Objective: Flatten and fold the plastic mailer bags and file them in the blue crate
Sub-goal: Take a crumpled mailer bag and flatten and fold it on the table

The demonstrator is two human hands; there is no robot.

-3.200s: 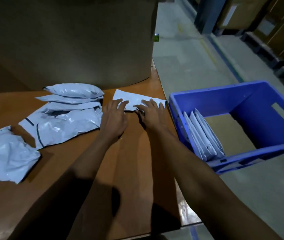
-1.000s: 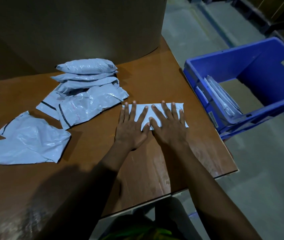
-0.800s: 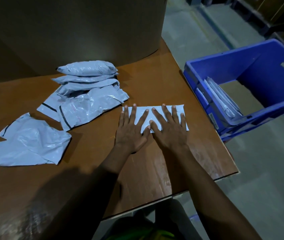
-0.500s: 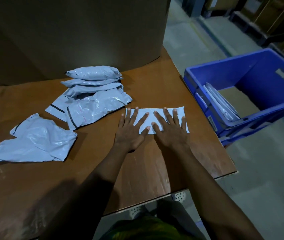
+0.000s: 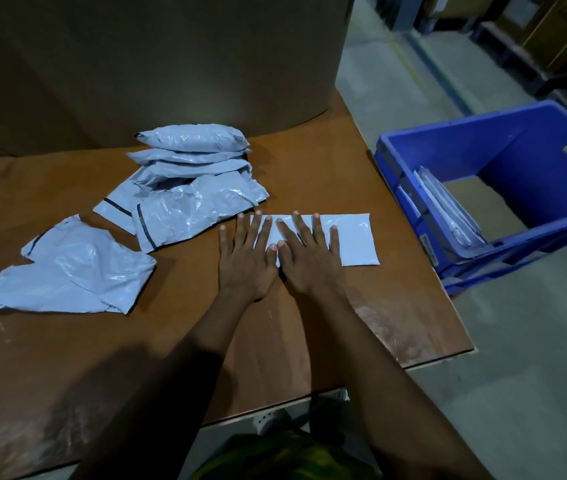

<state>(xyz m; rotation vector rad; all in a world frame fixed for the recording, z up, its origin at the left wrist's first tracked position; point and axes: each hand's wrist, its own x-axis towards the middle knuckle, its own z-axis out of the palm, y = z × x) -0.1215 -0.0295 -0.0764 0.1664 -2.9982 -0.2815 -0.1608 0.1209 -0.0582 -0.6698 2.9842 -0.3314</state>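
A folded white mailer bag [image 5: 354,239] lies flat on the brown table [image 5: 361,168]. My left hand [image 5: 245,258] and my right hand [image 5: 308,254] press on its left half side by side, fingers straight and spread. The right part of the bag is uncovered. The blue crate [image 5: 482,143] stands off the table's right edge, with several folded bags [image 5: 448,209] standing against its left wall. A heap of puffy unfolded mailers [image 5: 192,178] sits behind my left hand, and a crumpled mailer [image 5: 67,268] lies at the far left.
A big cardboard box [image 5: 157,64] fills the back of the table. The table's right edge runs close to the crate, with grey concrete floor [image 5: 534,375] beyond it. Pallets and racking stand at the top right.
Since 3.2 s ago the folded bag has been drawn nearer the front edge. Over the last second both hands slid left along the bag, uncovering its right end.
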